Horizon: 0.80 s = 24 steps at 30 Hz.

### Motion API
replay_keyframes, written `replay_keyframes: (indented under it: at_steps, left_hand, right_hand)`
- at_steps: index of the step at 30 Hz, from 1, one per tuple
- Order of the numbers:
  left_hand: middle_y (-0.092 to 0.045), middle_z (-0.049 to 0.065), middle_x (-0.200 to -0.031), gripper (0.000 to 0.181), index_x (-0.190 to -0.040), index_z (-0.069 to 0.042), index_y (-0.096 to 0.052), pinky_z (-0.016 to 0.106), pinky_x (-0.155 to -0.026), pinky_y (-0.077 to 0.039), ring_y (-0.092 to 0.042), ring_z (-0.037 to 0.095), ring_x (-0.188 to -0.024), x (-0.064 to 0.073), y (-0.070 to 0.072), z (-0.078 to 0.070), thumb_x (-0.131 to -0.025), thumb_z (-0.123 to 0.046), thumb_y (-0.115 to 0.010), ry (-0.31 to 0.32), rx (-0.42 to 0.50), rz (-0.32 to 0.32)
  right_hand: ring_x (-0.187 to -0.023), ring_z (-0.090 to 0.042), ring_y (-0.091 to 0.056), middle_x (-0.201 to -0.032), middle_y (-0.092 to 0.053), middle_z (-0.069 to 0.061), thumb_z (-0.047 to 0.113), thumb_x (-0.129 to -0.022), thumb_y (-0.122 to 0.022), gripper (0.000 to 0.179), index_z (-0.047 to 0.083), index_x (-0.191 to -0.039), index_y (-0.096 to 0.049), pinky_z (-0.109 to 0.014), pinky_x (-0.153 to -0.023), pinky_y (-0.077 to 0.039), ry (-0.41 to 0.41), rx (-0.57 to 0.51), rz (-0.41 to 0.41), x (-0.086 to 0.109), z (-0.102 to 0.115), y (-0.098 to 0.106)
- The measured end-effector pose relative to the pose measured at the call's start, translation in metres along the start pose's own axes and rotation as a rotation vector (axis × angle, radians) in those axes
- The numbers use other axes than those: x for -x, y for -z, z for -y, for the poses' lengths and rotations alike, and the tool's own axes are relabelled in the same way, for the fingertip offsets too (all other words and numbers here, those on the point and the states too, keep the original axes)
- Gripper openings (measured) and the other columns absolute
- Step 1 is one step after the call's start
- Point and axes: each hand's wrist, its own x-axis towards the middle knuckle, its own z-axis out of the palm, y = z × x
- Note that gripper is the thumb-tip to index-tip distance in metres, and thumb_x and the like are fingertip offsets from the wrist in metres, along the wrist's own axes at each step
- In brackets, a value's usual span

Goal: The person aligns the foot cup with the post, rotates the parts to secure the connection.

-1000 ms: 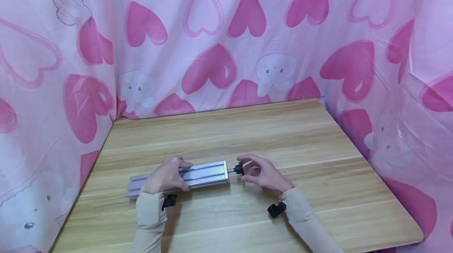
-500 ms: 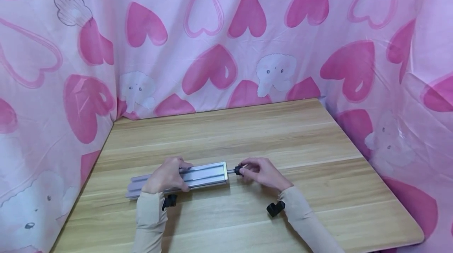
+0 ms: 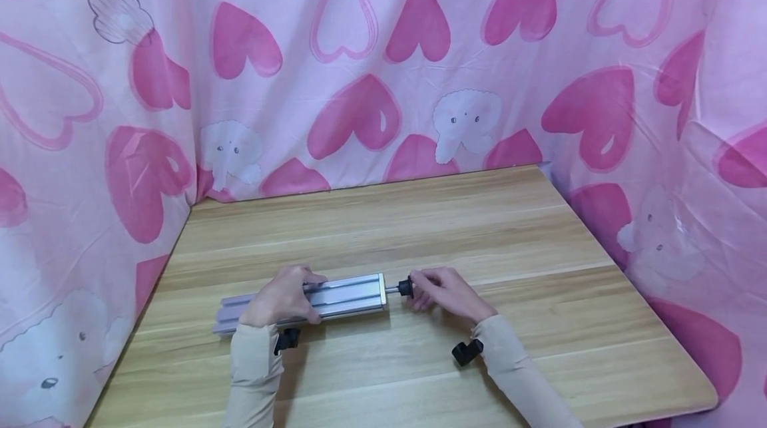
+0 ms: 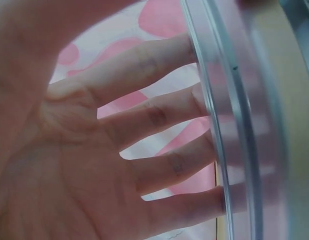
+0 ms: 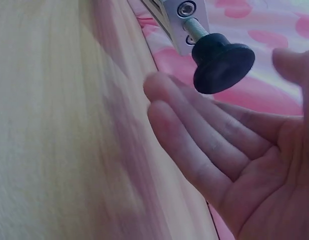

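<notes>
My left hand [image 3: 279, 297] grips a silver aluminium profile [image 3: 350, 294] across its width, thumb on the near side. In the left wrist view, the fingers reach the grooved profile [image 4: 239, 120] and pass partly behind it. From the plate [image 3: 381, 290] on its right end sticks out a threaded bolt with a black levelling foot [image 3: 405, 287]. Just right of that foot is my right hand [image 3: 448, 292]. The right wrist view has the levelling foot [image 5: 219, 65] between thumb and loosely extended fingers, with a gap to the thumb; contact with the fingers cannot be told.
The wood-grain table [image 3: 479, 228] lies under both hands. A pink heart-patterned curtain [image 3: 353, 108] closes it in at the back and both sides. Black camera mounts [image 3: 467, 353] sit on the wrists.
My right hand's fingers closed in on the levelling foot, then drew slightly right, off its face. The left hand and the profile have stayed in place.
</notes>
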Motion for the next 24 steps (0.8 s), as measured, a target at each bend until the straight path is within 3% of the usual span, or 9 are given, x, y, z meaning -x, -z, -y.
replay_keyframes:
  at_steps: [5, 10, 17, 24]
  left_hand:
    - [-0.069, 0.018, -0.118, 0.071, -0.122, -0.004, -0.073, 0.044, -0.089, -0.055, -0.063, 0.025, -0.101, -0.001, -0.0001, 0.0002, -0.054, -0.011, -0.093, -0.008, -0.01, -0.006]
    - [-0.069, 0.017, -0.12, 0.071, -0.122, -0.004, -0.073, 0.044, -0.09, -0.055, -0.063, 0.025, -0.102, -0.0011, -0.001, -0.0007, -0.054, -0.011, -0.093, 0.007, 0.003, -0.001]
    - [-0.068, 0.015, -0.117, 0.071, -0.122, -0.004, -0.073, 0.041, -0.085, -0.055, -0.061, 0.023, -0.098, -0.0009, -0.0023, -0.0001, -0.055, -0.009, -0.093, 0.014, 0.021, 0.003]
    - [-0.068, 0.015, -0.115, 0.072, -0.123, -0.003, -0.072, 0.041, -0.085, -0.055, -0.061, 0.023, -0.097, 0.0004, -0.0006, -0.0006, -0.054, -0.009, -0.093, -0.001, 0.023, 0.005]
  right_hand:
    - [-0.106, -0.025, -0.069, -0.134, -0.062, -0.016, 0.021, -0.09, -0.076, 0.061, 0.006, -0.144, -0.051, -0.033, -0.091, -0.058, 0.101, 0.025, -0.016, 0.0043, 0.0031, 0.002]
    - [-0.109, -0.032, -0.068, -0.128, -0.065, -0.018, -0.003, -0.083, -0.077, 0.057, -0.001, -0.136, -0.055, -0.03, -0.093, -0.057, 0.186, -0.044, 0.018, 0.0043, 0.0048, 0.0013]
    - [-0.094, -0.021, -0.073, -0.109, -0.074, -0.011, 0.017, -0.09, -0.076, 0.047, -0.002, -0.13, -0.062, -0.026, -0.085, -0.059, 0.16, 0.022, -0.014, 0.004, 0.0019, 0.0021]
    - [-0.081, -0.03, -0.075, -0.096, -0.076, -0.017, 0.032, -0.099, -0.064, 0.042, -0.002, -0.124, -0.065, -0.033, -0.076, -0.061, 0.058, -0.05, 0.007, 0.0016, 0.0023, -0.0012]
